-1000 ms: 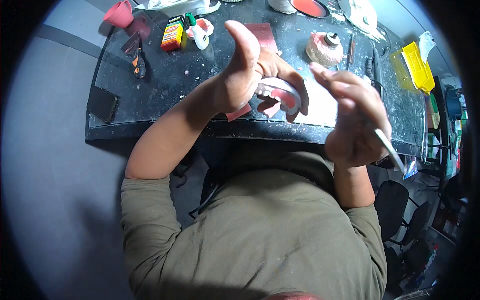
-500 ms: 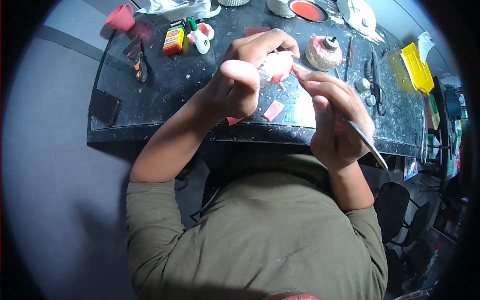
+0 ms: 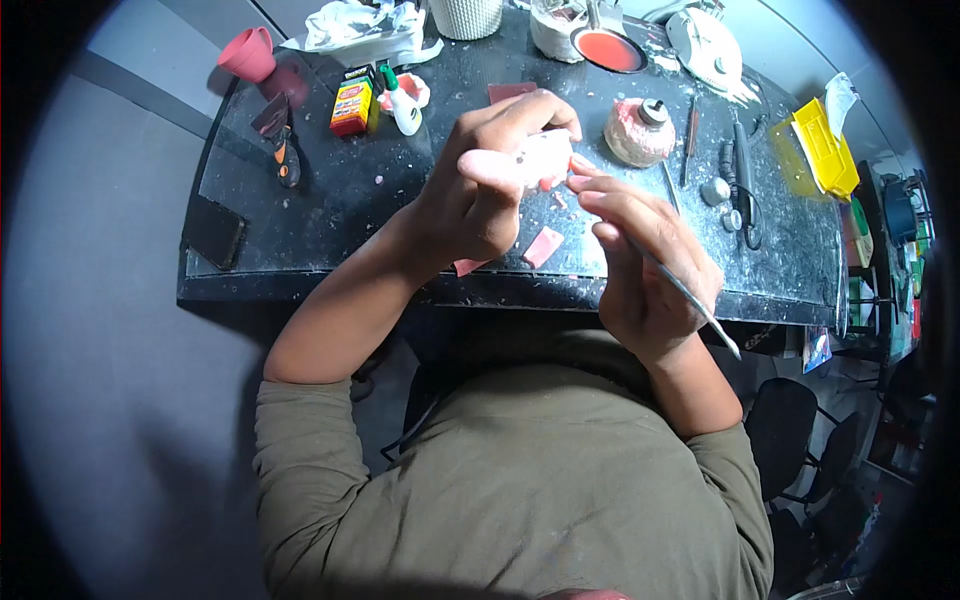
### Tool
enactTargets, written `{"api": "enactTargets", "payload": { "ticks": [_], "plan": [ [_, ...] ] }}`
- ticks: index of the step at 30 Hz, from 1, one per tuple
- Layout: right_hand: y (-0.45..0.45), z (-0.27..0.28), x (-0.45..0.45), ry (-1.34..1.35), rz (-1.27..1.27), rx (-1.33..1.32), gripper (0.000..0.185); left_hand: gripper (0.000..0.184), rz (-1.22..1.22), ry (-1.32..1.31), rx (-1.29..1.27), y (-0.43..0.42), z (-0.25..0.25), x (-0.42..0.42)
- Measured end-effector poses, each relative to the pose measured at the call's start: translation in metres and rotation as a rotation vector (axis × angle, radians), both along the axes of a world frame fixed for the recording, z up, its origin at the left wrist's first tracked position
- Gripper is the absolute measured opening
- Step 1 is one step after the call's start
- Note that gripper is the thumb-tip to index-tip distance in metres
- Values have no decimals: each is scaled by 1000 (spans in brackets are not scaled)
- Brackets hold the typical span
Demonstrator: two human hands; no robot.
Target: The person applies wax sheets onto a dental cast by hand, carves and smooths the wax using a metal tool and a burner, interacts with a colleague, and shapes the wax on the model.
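Note:
My left hand (image 3: 470,200) is closed around a white plaster dental cast (image 3: 546,160) with pink wax on it, raised above the table. The fingers curl over its far side, and the thumb lies along the near left. In my right hand (image 3: 660,265) is a thin metal wax carver (image 3: 697,308), gripped like a pen; its rear end sticks out toward the lower right. The carver's working tip is at the cast's right side, mostly hidden by my fingers. Below the cast lies a pink wax strip (image 3: 543,248), and another wax piece (image 3: 468,267) is partly under my left wrist.
Behind the hands on the black table (image 3: 330,225) stand a spirit burner (image 3: 640,135), a red pan (image 3: 608,50) and a green-capped bottle (image 3: 402,108). A scraper (image 3: 284,150) lies left; a black corded handpiece (image 3: 742,165) and yellow box (image 3: 825,150) sit right.
Both hands have moved slightly nearer in the view; the right one has shifted left with the carver. The cast has turned a little in my left hand. The camera view has tilted slightly.

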State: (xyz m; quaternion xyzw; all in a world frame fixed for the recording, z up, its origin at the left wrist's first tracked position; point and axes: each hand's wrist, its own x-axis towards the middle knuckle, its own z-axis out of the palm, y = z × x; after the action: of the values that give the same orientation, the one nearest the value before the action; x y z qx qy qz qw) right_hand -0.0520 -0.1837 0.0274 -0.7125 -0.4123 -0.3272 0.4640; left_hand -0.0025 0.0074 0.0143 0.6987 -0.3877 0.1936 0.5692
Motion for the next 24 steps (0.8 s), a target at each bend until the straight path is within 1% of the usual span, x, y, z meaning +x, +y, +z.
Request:
{"api": "enactTargets", "payload": {
  "ticks": [4,7,10,13,18,19,21,22,23,24],
  "plan": [
    [3,-4,4,-42,-25,-21,17,86,4,-43,19,2,-3,4],
    [4,-3,2,-30,23,-38,17,85,40,-43,43,2,0,1],
    [1,-2,3,-4,-34,-6,15,86,31,25,47,2,0,1],
    [5,-3,3,-12,-1,-14,16,87,67,-24,53,1,-1,3],
    [4,-11,6,-8,54,-17,17,100,75,-18,77,5,-5,8],
    [4,-11,6,20,77,3,17,100,68,-22,80,4,-3,6],
    [1,-8,7,37,96,29,17,105,64,138,49,2,4,0],
    [-3,-5,5,88,79,28,17,105,-8,189,40,6,0,4],
    [-6,-2,5,130,67,31,17,105,-4,171,49,6,1,4],
    [-5,-6,3,195,73,114,17,106,-29,332,-28,3,5,-1]
  ]
}}
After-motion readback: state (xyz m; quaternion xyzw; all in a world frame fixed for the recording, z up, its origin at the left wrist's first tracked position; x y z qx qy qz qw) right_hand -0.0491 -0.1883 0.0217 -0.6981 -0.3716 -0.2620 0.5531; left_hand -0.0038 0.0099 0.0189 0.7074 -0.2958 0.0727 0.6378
